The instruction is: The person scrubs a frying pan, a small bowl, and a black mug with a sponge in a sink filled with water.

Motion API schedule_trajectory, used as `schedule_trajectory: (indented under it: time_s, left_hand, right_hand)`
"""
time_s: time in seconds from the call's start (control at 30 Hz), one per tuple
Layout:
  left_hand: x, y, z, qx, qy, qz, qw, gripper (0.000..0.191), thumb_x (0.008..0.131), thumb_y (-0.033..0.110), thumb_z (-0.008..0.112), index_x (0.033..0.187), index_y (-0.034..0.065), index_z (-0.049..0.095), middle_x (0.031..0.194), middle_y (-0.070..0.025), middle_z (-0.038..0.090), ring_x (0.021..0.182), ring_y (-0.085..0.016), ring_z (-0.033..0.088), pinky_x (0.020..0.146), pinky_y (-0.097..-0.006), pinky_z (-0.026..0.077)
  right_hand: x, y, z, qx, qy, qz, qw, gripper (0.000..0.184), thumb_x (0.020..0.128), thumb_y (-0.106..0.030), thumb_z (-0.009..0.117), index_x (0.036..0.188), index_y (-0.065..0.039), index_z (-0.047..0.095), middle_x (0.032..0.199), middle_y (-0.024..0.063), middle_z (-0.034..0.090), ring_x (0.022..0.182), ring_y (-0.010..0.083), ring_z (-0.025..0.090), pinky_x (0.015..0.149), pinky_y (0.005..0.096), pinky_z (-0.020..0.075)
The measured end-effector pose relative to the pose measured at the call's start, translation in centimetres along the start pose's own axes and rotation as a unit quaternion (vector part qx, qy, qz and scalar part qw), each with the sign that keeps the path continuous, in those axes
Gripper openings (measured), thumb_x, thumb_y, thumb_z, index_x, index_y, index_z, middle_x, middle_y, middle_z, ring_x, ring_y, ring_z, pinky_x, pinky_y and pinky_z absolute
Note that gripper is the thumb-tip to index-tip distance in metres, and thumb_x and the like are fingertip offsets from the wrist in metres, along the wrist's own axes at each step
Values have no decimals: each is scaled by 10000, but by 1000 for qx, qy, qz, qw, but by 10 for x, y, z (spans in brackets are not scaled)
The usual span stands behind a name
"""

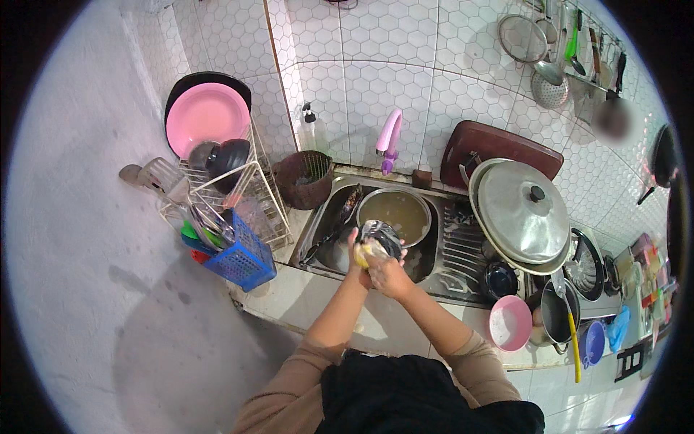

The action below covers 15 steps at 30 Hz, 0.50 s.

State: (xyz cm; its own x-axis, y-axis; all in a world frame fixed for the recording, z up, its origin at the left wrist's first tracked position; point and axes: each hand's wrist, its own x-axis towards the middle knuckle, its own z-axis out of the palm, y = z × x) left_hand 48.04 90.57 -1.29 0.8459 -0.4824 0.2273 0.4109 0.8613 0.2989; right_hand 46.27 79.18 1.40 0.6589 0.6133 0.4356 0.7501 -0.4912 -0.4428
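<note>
Over the steel sink (308,238) I hold a black bowl (386,234) streaked with suds. My left hand (360,267) supports it from beneath and from the left side, partly hidden by the bowl. In my right hand (388,275) a yellow sponge (366,254) is pressed against the bowl. Right behind the bowl, a metal pot (426,209) full of cloudy water stands in the basin. Left of that pot lies a dark, long-handled utensil (349,206), and another pale round dish (336,254) shows partly below it.
A pink faucet (389,135) rises behind the sink. To the left stand a dish rack (265,184), a blue utensil basket (238,266) and a brown basket (303,182). On the right are a large lidded pot (520,217), a black bowl (500,279) and a pink bowl (511,324).
</note>
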Motion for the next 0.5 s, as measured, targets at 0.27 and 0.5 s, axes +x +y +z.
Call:
schedule_trajectory:
  time_s: [0.27,0.5]
  left_hand:
    - [11,-36,17,-103,-3,36,994,763,760,678,409,1252,98,468,1218,-163,521,1059,-387,527,928,-534,392]
    - [13,0,2,48,182,48,981,865,707,754,480,1212,52,467,1056,-206,578,971,-359,574,840,-480,477]
  right_hand:
    - [2,24,-9,36,30,-6,999,432,730,-48,538,1158,7,526,1290,289,420,1168,425,446,977,430,384]
    - [-12,10,-20,127,48,-10,991,491,701,-68,653,1178,-87,534,1109,228,560,1011,380,563,870,400,461]
